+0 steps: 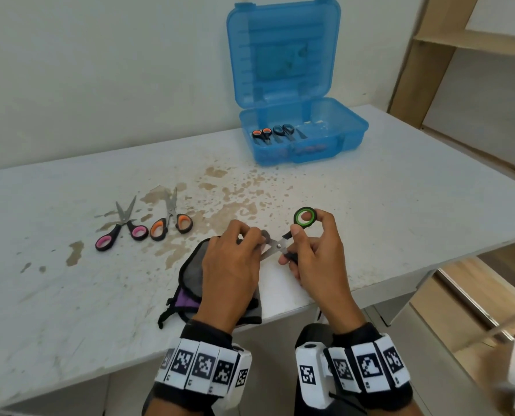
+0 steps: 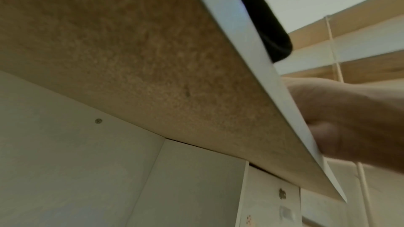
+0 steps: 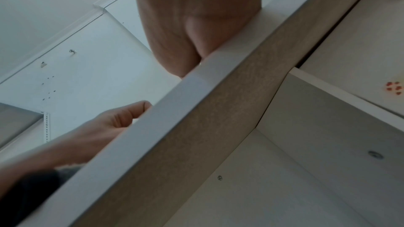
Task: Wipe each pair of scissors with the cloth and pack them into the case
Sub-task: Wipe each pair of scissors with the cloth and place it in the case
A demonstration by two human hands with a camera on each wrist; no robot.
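A pair of green-handled scissors [image 1: 278, 244] is held just above the table's near edge, blades open and pointing left. My right hand [image 1: 303, 235] grips its handles, thumb and forefinger on the green ring [image 1: 305, 217]. My left hand [image 1: 257, 240] pinches a fold of the grey and purple cloth [image 1: 190, 280] around a blade; the blade tips are hidden under it. The open blue case [image 1: 349, 136] stands at the back with two pairs of scissors [image 1: 272, 133] inside. Pink-handled scissors [image 1: 121, 231] and orange-handled scissors [image 1: 172, 225] lie on the left of the table.
The white table [image 1: 400, 205] has brown stains across its middle. The case lid [image 1: 283, 52] stands upright against the wall. A wooden shelf unit [image 1: 475, 55] rises at the right. Both wrist views show mostly the table's underside [image 2: 131, 58] and its front edge [image 3: 174, 110].
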